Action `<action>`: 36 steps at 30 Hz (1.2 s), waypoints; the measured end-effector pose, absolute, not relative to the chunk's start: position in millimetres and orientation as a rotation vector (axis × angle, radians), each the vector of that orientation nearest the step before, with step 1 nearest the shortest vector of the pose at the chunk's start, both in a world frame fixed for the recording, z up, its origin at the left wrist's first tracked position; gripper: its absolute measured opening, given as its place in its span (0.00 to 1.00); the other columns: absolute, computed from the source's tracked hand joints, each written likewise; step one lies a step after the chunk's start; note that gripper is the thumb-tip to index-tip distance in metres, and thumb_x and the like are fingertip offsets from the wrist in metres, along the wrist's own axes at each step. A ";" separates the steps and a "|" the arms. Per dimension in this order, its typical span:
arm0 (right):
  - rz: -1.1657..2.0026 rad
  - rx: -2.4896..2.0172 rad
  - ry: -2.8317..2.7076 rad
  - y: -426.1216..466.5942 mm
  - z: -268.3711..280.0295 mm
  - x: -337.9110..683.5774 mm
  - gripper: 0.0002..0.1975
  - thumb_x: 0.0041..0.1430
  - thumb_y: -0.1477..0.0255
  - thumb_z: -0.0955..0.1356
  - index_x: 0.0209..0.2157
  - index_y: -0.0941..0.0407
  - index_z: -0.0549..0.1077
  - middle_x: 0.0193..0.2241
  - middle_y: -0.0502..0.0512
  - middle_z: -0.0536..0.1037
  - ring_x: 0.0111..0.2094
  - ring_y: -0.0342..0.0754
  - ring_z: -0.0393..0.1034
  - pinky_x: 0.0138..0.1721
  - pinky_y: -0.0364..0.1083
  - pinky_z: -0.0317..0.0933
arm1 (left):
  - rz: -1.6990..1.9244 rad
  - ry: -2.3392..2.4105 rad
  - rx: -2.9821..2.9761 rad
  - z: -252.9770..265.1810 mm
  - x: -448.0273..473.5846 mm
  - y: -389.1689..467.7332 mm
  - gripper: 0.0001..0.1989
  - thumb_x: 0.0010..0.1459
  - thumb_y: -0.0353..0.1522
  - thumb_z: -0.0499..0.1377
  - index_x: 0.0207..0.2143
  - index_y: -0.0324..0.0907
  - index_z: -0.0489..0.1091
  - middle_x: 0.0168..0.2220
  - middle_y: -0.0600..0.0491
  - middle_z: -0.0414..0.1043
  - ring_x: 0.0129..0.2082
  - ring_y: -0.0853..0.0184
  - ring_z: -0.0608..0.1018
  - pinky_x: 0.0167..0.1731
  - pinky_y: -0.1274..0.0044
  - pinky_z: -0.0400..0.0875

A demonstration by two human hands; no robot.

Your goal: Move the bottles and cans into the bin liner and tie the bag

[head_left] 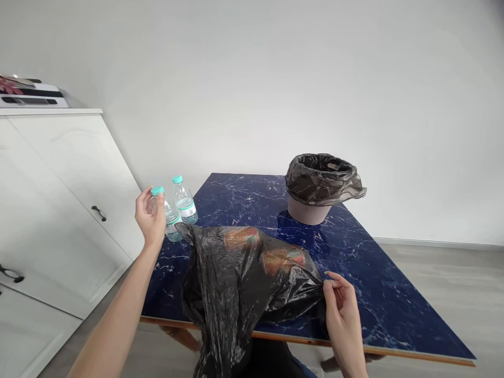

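Note:
My left hand [151, 215] is closed around the top of a clear plastic water bottle [171, 219] with a turquoise cap, at the table's left edge. Just behind it stands a second water bottle [185, 202], partly filled, with the same cap. My right hand [342, 310] pinches the right edge of a black plastic bag [252, 283] between thumb and fingers. The thin bag lies across the table's front and hangs over the edge. Two orange-brown packages [281, 260] show through its film; their kind I cannot make out.
A pinkish bin [309, 211] lined with a dark bag stands at the back right of the blue marbled table [366, 268]. White cabinets [66, 178] line the left side. Behind the table rises a pale wall [244, 94].

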State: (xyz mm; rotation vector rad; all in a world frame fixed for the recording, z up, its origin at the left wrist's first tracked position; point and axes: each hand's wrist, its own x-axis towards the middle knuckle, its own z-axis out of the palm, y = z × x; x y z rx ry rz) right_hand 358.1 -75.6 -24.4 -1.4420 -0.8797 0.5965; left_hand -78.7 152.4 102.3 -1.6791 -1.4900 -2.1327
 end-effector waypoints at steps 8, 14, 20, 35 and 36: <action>0.593 -1.438 -0.881 -76.5 -18.9 355.6 0.28 0.67 0.45 0.67 0.55 0.53 0.71 0.38 0.53 0.72 0.39 0.51 0.70 0.42 0.48 0.64 | -1.989 -1.432 -1.509 101.7 -64.3 93.2 0.28 0.65 0.39 0.65 0.61 0.37 0.63 0.64 0.35 0.68 0.65 0.56 0.73 0.68 0.63 0.65; 0.615 -1.436 -0.872 -76.9 -19.4 355.3 0.29 0.66 0.45 0.67 0.55 0.53 0.70 0.38 0.53 0.72 0.40 0.51 0.69 0.42 0.48 0.65 | -1.309 -1.606 -2.369 96.0 -58.0 -2.2 0.06 0.68 0.36 0.59 0.41 0.47 0.75 0.44 0.49 0.78 0.46 0.59 0.81 0.51 0.69 0.76; 0.643 -1.471 -0.875 -77.9 -17.1 355.1 0.31 0.66 0.43 0.67 0.56 0.53 0.71 0.39 0.54 0.72 0.37 0.51 0.69 0.38 0.48 0.64 | -0.432 -1.584 -3.001 86.6 -18.4 -23.4 0.17 0.72 0.34 0.54 0.52 0.51 0.82 0.55 0.47 0.81 0.60 0.50 0.77 0.64 0.59 0.71; 0.620 -1.412 -0.883 -75.4 -16.5 353.8 0.29 0.66 0.44 0.67 0.54 0.54 0.70 0.38 0.53 0.72 0.38 0.51 0.71 0.41 0.49 0.67 | -1.022 -1.551 -3.197 60.8 95.8 -5.1 0.25 0.73 0.48 0.54 0.66 0.50 0.72 0.56 0.45 0.81 0.58 0.47 0.80 0.61 0.54 0.75; 0.620 -1.413 -0.879 -75.4 -16.2 353.6 0.29 0.66 0.44 0.67 0.54 0.54 0.71 0.37 0.53 0.72 0.37 0.51 0.70 0.40 0.48 0.66 | -1.093 -1.611 -3.176 61.1 95.1 -7.1 0.25 0.72 0.49 0.55 0.64 0.49 0.73 0.53 0.45 0.82 0.56 0.46 0.81 0.60 0.55 0.76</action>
